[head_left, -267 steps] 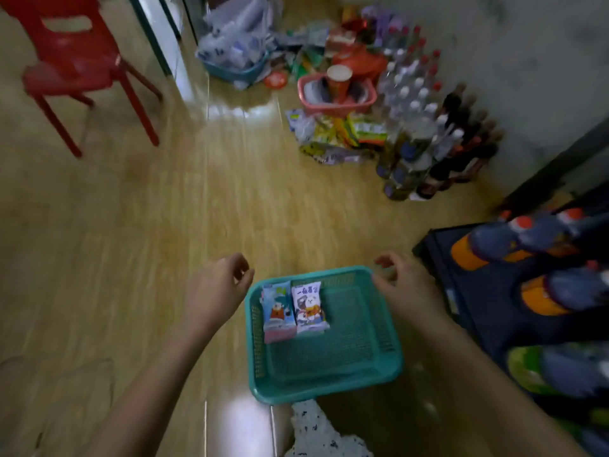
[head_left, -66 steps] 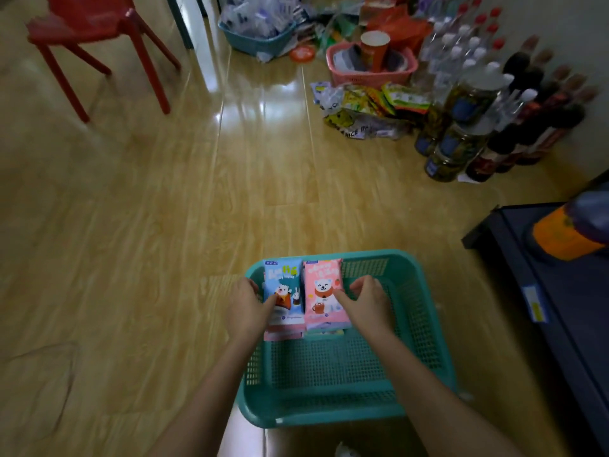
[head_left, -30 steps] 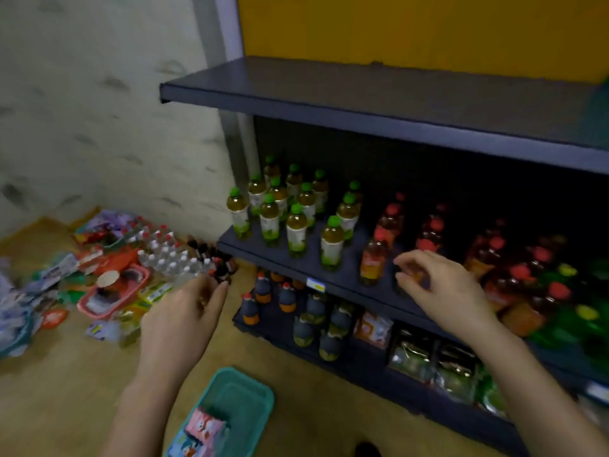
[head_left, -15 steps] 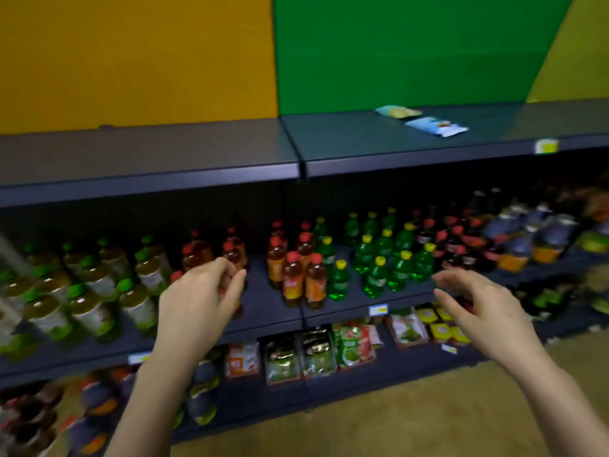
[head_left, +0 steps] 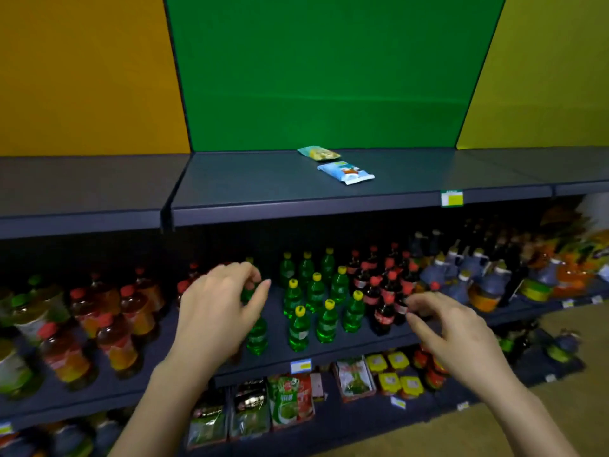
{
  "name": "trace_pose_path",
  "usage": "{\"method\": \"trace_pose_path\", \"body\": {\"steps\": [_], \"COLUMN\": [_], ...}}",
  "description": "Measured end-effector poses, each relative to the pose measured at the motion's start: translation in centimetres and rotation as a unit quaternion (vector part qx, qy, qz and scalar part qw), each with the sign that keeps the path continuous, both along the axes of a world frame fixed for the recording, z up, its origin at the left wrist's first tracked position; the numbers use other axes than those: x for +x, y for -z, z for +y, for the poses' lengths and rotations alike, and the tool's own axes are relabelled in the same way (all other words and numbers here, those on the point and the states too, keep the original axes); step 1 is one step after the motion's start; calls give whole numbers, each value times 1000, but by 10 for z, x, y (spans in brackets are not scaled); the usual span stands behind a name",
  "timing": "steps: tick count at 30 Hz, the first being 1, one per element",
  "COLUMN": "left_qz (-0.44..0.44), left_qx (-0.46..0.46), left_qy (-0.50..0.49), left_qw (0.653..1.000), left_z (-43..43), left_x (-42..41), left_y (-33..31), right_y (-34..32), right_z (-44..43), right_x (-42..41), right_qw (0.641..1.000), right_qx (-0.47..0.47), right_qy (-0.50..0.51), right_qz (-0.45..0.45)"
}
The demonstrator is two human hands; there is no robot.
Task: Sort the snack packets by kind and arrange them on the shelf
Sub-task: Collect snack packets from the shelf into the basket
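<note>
Left hand (head_left: 217, 311), right hand (head_left: 458, 334) drawn closer, loosely curled

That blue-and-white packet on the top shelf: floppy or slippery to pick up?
Probably light and somewhat floppy: the blue-and-white packet lies flat and thin on the top shelf. Its wrapper looks smooth, so perhaps slippery. Pushed, it should slide, not roll.

Looked like a small shop to me: long dark shelving (head_left: 296, 209) was packed with rows of green bottles (head_left: 326, 324) and red-capped dark bottles (head_left: 384, 316), bagged goods (head_left: 286, 402) sat underneath, and price tags (head_left: 451, 198) were clipped on the edges.
</note>
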State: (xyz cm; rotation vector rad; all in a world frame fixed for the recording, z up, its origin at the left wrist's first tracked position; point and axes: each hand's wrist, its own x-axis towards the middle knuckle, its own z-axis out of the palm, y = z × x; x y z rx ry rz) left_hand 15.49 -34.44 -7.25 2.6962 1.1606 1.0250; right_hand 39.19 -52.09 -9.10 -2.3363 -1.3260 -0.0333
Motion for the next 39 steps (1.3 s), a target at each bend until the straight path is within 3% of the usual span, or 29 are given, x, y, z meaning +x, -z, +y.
{"method": "trace_pose_path", "body": {"steps": [12,14,20,27,31,35,39], "left_qz": [20,39,94,224,194,86,22], "left_qx": [46,42,10,14,-107,-229,-275], "left_qy": [-16,-25,-31,-55,-61,-120,-167], "left_qw": [999,998,995,973,973,962,946], "left_z": [141,170,235,275,298,323,337], "left_x": [131,153,211,271,308,351,389], "left_y": [-40,-46,-57,-62,-62,-65,-62], "right_y": [-72,-86,-93,-102,-104,-106,-111], "right_z": [198,244,331,345,338,327,313], "right_x": [117,134,166,209,244,276,304], "right_qw": [985,991,991,975,961,945,934], "right_qx": [158,126,-130,-142,-31,58,92], "right_qy": [-71,-46,26,-54,-92,-91,-71], "right_qz": [-2,1,-2,161,258,309,337]}}
